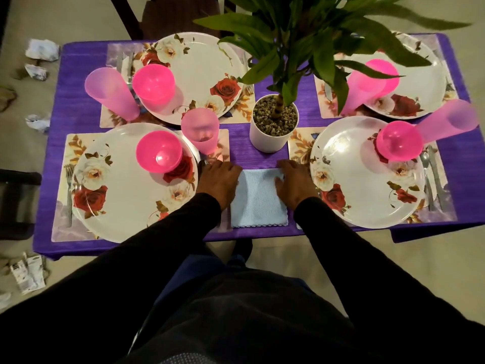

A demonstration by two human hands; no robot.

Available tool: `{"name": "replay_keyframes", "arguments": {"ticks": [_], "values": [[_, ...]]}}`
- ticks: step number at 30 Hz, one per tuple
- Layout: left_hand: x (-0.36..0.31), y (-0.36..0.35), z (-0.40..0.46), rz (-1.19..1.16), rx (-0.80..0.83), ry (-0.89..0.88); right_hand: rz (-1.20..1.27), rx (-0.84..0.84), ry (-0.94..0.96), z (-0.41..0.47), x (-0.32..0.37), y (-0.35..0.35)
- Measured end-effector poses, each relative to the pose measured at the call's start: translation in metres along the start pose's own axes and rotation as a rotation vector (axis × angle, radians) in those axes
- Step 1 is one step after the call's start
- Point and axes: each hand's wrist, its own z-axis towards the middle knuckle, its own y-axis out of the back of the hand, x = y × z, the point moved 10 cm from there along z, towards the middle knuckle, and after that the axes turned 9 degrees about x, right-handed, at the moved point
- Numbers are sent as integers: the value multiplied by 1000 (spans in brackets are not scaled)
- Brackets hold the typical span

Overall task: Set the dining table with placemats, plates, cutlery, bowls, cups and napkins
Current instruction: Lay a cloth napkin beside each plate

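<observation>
Both hands down on the folded napkin (pixel 258 199), lower centre of the frame, on the purple bench (pixel 451 164): left hand (pixel 219 179) and right hand (pixel 295 181) press its side edges, fingers straight and together.

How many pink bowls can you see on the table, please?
4, one on each plate: far-left bowl, near-left bowl, near-right bowl, and far-right bowl, partly hidden behind a tumbler and plant leaves. The foliage could hide more.
</observation>
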Motion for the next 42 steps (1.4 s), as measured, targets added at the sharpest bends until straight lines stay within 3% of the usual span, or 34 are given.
{"name": "replay_keyframes", "arguments": {"ticks": [15, 22, 42], "values": [[9, 10, 13, 72, -10, 121, -125, 94, -121, 40, -17, 7], [5, 27, 19, 24, -30, 145, -53, -2, -159, 43, -22, 20], [7, 28, 24, -103, -54, 146, 56, -78, -190, 43, -30, 26]]}}
